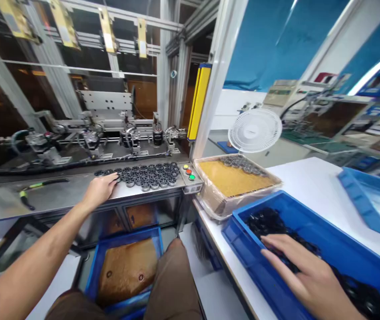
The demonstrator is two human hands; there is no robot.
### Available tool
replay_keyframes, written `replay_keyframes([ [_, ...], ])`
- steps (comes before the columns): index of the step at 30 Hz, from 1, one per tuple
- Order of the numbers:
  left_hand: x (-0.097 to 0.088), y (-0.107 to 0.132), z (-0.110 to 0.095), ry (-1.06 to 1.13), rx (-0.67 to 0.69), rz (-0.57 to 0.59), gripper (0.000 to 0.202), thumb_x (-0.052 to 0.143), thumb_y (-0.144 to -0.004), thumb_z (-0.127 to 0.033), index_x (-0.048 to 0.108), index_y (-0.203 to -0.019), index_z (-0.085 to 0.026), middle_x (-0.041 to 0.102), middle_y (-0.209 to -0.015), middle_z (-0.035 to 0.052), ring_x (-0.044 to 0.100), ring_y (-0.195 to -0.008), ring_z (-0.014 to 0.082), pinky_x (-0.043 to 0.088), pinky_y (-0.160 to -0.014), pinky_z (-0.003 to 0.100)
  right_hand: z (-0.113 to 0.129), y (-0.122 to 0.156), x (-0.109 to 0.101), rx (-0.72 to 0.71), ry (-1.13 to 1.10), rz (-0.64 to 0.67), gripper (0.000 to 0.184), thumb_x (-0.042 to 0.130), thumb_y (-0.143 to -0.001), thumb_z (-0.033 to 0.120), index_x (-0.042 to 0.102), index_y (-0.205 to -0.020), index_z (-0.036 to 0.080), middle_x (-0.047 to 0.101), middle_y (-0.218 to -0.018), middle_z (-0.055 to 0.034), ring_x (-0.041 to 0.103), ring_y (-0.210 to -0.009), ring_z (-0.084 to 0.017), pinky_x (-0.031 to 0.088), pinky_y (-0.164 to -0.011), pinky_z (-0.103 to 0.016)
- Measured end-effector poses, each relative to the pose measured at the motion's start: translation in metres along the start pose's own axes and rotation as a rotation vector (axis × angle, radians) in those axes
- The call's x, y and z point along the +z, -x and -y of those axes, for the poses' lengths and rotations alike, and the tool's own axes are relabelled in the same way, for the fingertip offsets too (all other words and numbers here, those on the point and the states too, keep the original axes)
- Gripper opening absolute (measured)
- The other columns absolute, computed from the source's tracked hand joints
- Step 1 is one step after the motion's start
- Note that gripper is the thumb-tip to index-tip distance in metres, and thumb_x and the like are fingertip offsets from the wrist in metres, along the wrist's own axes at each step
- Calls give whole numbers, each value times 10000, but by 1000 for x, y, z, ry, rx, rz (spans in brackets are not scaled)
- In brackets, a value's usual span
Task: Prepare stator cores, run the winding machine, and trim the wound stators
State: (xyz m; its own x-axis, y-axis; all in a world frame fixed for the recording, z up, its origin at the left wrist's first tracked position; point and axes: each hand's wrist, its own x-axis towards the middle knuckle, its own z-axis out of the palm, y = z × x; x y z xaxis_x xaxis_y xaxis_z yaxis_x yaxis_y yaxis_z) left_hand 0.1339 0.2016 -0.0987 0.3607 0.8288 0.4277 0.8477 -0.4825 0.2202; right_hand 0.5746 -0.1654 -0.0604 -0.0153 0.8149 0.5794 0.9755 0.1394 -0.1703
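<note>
My left hand is at the left part of a cluster of round black-and-silver parts on the metal bench. Its fingertips close on one round part at the cluster's edge; the fingers partly hide it. My right hand is over a long blue bin holding loose black parts. Its thumb and forefinger are apart, and nothing shows between them. The other fingers are largely hidden behind the hand.
Beside the cluster sits a button box. A plastic-lined box holds rows of round parts. A machine fixture stands behind the bench. Between my legs and the bench is a lower blue bin. A white fan stands at the back.
</note>
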Motion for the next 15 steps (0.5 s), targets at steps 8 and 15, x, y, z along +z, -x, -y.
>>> replay_keyframes([
  [8,-13,-44,-84,72,292,-173,475,401,-869,-441,657,-1151,-157,650,-1299,115,468,-1344,364,352,-1149,513,-58,40,8,483,2,718,362,437,-906,257,676,-1146,130,662,-1157,-173,655,-1062,-272,502,-975,-404],
  [15,23,-137,-293,67,655,132,360,548,-906,-306,623,-1211,-132,583,-1355,154,477,-1318,294,372,-1126,459,-57,46,15,465,-17,887,374,380,-860,99,745,-929,140,708,-1036,-163,692,-932,-249,529,-871,-347],
])
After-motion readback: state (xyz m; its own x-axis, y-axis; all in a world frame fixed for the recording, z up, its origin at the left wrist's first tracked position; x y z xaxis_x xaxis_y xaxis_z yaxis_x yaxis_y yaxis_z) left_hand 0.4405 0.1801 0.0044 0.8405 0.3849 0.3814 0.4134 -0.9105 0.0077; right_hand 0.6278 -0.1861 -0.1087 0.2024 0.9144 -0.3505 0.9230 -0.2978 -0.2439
